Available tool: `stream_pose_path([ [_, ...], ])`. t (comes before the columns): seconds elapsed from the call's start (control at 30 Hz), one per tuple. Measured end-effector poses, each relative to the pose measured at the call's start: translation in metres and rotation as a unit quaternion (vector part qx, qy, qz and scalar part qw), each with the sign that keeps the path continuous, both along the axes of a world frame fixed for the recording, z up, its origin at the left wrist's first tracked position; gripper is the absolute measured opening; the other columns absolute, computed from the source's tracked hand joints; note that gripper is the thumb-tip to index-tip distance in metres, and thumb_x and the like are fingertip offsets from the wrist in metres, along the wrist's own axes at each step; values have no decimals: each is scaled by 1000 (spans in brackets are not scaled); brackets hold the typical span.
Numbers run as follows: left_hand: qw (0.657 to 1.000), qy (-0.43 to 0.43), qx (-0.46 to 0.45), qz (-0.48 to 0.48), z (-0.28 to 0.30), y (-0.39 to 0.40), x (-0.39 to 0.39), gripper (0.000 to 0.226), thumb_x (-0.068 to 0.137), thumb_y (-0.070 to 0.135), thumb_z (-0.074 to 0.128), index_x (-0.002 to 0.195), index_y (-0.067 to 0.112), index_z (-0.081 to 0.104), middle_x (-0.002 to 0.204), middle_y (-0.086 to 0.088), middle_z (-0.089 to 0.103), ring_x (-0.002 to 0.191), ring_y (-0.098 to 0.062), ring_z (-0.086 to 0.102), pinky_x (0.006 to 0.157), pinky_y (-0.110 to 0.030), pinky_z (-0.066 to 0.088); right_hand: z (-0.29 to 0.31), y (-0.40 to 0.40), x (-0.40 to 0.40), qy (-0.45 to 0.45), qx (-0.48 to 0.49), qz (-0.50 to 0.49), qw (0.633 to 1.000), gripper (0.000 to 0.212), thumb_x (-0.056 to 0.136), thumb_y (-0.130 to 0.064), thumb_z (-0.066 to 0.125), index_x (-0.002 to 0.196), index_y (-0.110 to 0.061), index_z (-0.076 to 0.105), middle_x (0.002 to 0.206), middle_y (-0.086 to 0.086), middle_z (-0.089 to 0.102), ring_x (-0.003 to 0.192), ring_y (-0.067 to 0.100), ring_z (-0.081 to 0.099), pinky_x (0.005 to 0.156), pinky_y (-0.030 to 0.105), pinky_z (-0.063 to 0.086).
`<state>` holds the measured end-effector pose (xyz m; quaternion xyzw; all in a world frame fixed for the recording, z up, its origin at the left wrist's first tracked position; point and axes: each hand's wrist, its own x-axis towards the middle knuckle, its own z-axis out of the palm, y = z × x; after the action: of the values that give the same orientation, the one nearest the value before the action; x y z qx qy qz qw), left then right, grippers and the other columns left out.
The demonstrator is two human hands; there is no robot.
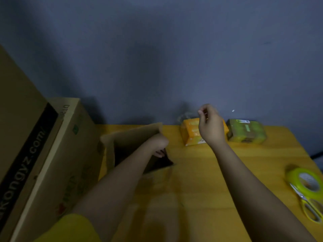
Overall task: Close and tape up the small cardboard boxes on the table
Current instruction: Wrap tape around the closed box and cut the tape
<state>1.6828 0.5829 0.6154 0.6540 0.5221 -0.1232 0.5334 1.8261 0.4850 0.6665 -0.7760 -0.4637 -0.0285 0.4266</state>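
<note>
Yellow sleeve point(73, 227) lowest; left hand point(157, 144) seemingly grips the open box point(138, 149) on the yellow counter point(201, 180) under a grey-blue wall point(157, 49); right hand point(210, 126) fingers curled, hold unclear.

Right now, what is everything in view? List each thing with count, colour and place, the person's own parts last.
small cardboard box: 1, brown, open, table centre-left.
big cartons: 2, brown, left edge.
orange packet: 1, table back, behind the right hand.
green packet: 1, table back right.
tape roll: 1, yellow-green, right edge.
scissors: 1, yellow handles, against the tape roll.
table: 1, yellow wood.
wall: grey-blue.
left hand: on the box's flap.
right hand: raised, fingers curled; contents unclear.
</note>
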Motion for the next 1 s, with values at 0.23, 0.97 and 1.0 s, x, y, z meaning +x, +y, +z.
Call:
stream_pose_path([
  [0.23,891,63,281,-350,23,-19,-22,17,97,25,43,99,15,57,92,-1,56,82,-23,54,73,-37,47,0,-39,-2,42,45,7,998,8,95,-11,52,90,-17,53,85,2,57,70,17,55,58,22,39],
  [0.97,949,-181,228,-125,-8,-63,-88,9,86,14,69,92,11,74,83,5,68,77,-6,61,67,-20,48,2,-60,-42,136,-40,217,966,28,88,-11,63,82,-35,50,79,-7,52,66,0,48,55,9,38],
  [1.0,949,-187,224,-118,-10,-64,-88,8,85,14,70,91,10,74,83,2,69,78,-8,62,69,-22,48,1,-63,-42,140,-40,222,964,28,88,-10,63,82,-35,51,79,-7,52,66,0,48,55,9,37],
])
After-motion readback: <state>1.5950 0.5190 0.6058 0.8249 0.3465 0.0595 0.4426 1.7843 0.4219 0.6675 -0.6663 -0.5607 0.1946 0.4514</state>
